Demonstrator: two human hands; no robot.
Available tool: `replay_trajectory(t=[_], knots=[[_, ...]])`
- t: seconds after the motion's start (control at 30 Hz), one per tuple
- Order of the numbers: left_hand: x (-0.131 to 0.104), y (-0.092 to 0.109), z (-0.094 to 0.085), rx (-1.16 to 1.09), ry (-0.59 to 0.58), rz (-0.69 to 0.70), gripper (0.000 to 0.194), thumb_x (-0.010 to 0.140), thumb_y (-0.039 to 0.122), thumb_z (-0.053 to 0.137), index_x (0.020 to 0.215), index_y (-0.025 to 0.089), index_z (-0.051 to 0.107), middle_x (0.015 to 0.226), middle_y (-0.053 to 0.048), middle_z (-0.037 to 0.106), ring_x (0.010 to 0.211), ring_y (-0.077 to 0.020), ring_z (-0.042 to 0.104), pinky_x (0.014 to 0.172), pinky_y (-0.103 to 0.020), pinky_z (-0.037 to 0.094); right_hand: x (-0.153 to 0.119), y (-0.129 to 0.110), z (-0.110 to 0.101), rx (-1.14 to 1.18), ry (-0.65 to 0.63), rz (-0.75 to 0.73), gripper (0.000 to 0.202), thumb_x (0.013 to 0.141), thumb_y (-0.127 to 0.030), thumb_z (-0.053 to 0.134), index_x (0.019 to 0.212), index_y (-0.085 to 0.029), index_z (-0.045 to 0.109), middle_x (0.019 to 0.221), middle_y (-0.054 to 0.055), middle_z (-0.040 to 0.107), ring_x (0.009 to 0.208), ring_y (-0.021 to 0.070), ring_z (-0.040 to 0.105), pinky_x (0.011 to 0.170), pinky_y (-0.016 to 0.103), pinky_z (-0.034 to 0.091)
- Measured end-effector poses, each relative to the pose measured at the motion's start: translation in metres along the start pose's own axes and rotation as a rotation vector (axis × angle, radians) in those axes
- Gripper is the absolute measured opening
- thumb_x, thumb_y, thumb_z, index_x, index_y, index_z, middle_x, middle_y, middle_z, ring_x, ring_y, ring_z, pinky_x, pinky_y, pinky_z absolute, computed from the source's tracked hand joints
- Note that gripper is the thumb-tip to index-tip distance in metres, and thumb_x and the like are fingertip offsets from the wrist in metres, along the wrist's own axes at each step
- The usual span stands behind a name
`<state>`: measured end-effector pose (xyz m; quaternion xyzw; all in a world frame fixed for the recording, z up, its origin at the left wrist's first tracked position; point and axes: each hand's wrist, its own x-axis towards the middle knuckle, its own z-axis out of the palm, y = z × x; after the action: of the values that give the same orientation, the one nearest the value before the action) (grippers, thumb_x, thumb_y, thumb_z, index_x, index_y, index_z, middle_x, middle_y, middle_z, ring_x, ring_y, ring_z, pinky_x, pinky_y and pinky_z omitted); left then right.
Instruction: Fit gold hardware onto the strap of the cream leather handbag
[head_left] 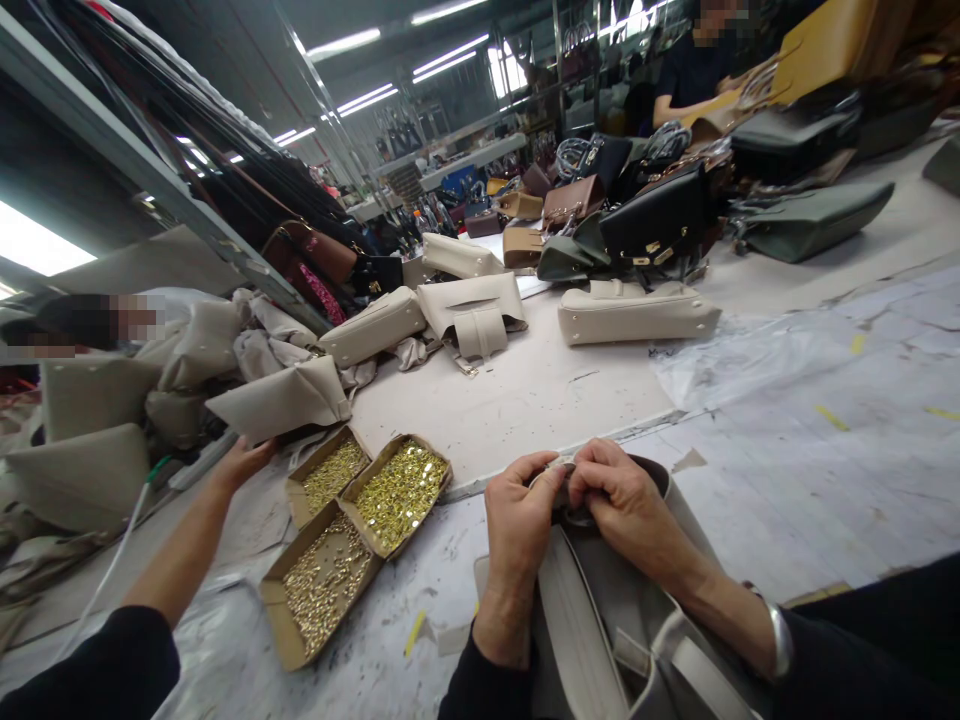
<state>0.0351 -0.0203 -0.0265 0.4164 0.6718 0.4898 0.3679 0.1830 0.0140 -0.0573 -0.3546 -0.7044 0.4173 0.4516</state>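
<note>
A beige handbag [585, 640] lies at the bottom centre, with its opening toward the table. Over its top edge, my left hand [521, 525] pinches a small light piece at the bag's opening. My right hand [626, 510] is closed beside it, nearly touching, its fingertips on the same spot. What exactly the fingers hold is mostly hidden. Left of the hands sit cardboard trays of gold metal pieces: one upper left [330, 475], one nearest my left hand [401, 495] and one lower [326, 585].
A co-worker's arm [199, 530] reaches in from the left toward a beige bag [281, 400]. More beige bags [472, 310] lie across the table [480, 400]. Dark and brown bags [656, 215] are piled behind. Another person [694, 75] is at the back right.
</note>
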Motion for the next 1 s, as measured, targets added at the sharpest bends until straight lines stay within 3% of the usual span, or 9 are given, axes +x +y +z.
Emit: replay_trajectory(t=[0.13,0.3,0.47,0.6,0.8,0.9,1.0], knots=[[-0.001,0.002,0.0,0.028,-0.002,0.006,0.029,0.078,0.035,0.073,0.096,0.015,0.083,0.089,-0.008,0.082,0.082,-0.0244,0.073,0.076,-0.033,0.055,0.002,0.001,0.002,0.033,0.022,0.033,0.026,0.078,-0.002,0.05,0.066,-0.022,0.061,0.078,0.001,0.054,0.079,0.0183,0.055,0.073,0.032,0.043],[-0.003,0.003,-0.001,0.058,-0.038,0.033,0.035,0.08,0.035,0.071,0.106,0.014,0.081,0.101,-0.011,0.081,0.094,-0.0269,0.073,0.087,-0.037,0.055,0.004,-0.002,0.004,-0.042,0.093,-0.019,0.026,0.08,-0.002,0.049,0.067,-0.022,0.058,0.077,0.001,0.054,0.081,0.0197,0.054,0.074,0.033,0.043],[-0.004,0.002,-0.003,0.012,-0.114,-0.002,0.048,0.07,0.019,0.065,0.117,0.014,0.075,0.11,-0.011,0.079,0.103,-0.0275,0.072,0.095,-0.038,0.054,0.005,-0.003,0.0,0.03,0.099,0.014,0.027,0.077,-0.001,0.05,0.071,-0.023,0.064,0.08,0.0,0.057,0.081,0.0179,0.057,0.074,0.031,0.044],[-0.004,0.005,-0.002,0.052,-0.098,0.045,0.043,0.072,0.017,0.062,0.114,0.016,0.075,0.106,-0.009,0.079,0.1,-0.0252,0.072,0.093,-0.035,0.054,0.008,-0.003,-0.001,0.038,0.086,0.035,0.024,0.077,-0.002,0.052,0.07,-0.022,0.063,0.08,0.0,0.059,0.082,0.0176,0.058,0.076,0.031,0.045],[-0.004,0.009,-0.002,0.228,-0.006,0.136,0.034,0.074,0.013,0.063,0.105,0.019,0.075,0.097,-0.004,0.078,0.09,-0.0215,0.071,0.083,-0.03,0.053,0.015,-0.008,-0.006,0.036,-0.006,0.026,0.023,0.086,-0.004,0.051,0.077,-0.022,0.063,0.085,0.0,0.06,0.084,0.0173,0.059,0.078,0.031,0.046],[-0.003,0.008,-0.004,0.215,-0.018,0.123,0.035,0.075,0.013,0.063,0.107,0.019,0.076,0.096,-0.003,0.078,0.088,-0.0209,0.071,0.082,-0.029,0.054,0.016,-0.008,-0.008,-0.056,0.064,0.003,0.019,0.088,-0.004,0.055,0.082,-0.022,0.058,0.087,0.001,0.059,0.083,0.0189,0.057,0.078,0.033,0.046],[-0.002,0.007,-0.006,0.174,-0.039,0.121,0.037,0.074,0.012,0.062,0.107,0.018,0.076,0.099,-0.004,0.079,0.092,-0.0214,0.072,0.087,-0.03,0.054,0.017,-0.005,-0.011,-0.225,0.074,-0.055,0.014,0.096,-0.011,0.056,0.099,-0.022,0.062,0.098,0.004,0.067,0.094,0.0237,0.058,0.086,0.038,0.046]])
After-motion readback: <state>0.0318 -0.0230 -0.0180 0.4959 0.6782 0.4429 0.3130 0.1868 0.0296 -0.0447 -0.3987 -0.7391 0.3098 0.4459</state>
